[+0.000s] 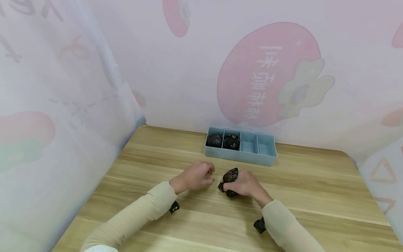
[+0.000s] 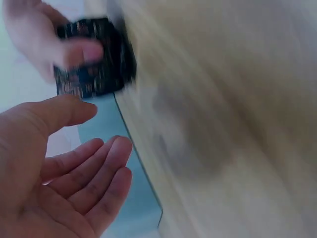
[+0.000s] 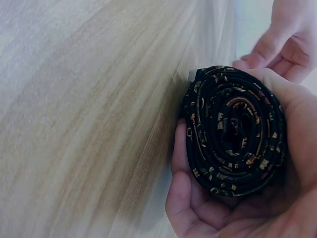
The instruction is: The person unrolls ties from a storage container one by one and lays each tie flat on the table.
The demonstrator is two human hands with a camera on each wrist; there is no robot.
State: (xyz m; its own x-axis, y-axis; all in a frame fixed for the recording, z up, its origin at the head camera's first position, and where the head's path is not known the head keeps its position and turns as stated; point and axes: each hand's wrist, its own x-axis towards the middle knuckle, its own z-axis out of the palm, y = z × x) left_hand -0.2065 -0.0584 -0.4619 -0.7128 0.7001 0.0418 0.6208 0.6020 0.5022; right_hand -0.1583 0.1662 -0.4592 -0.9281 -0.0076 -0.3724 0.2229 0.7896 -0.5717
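My right hand (image 1: 247,183) grips a rolled-up black necktie (image 1: 231,176) with a small gold and coloured pattern, just over the table. In the right wrist view the coiled layers of the roll (image 3: 235,131) face the camera, with fingers and palm curled around it. A short pointed end of the tie sticks out on the left in the head view. To the left of the roll is my left hand (image 1: 196,175), its fingers loosely bent and holding nothing. The left wrist view shows that hand (image 2: 74,168) with the palm bare, close beside the roll.
Behind the hands, a light blue divided box (image 1: 239,154) stands near the table's back edge. Its two left compartments hold dark patterned rolls (image 1: 215,140); the two right ones are bare. The wooden table (image 1: 315,196) meets a pink-printed white curtain (image 1: 176,77) at the back.
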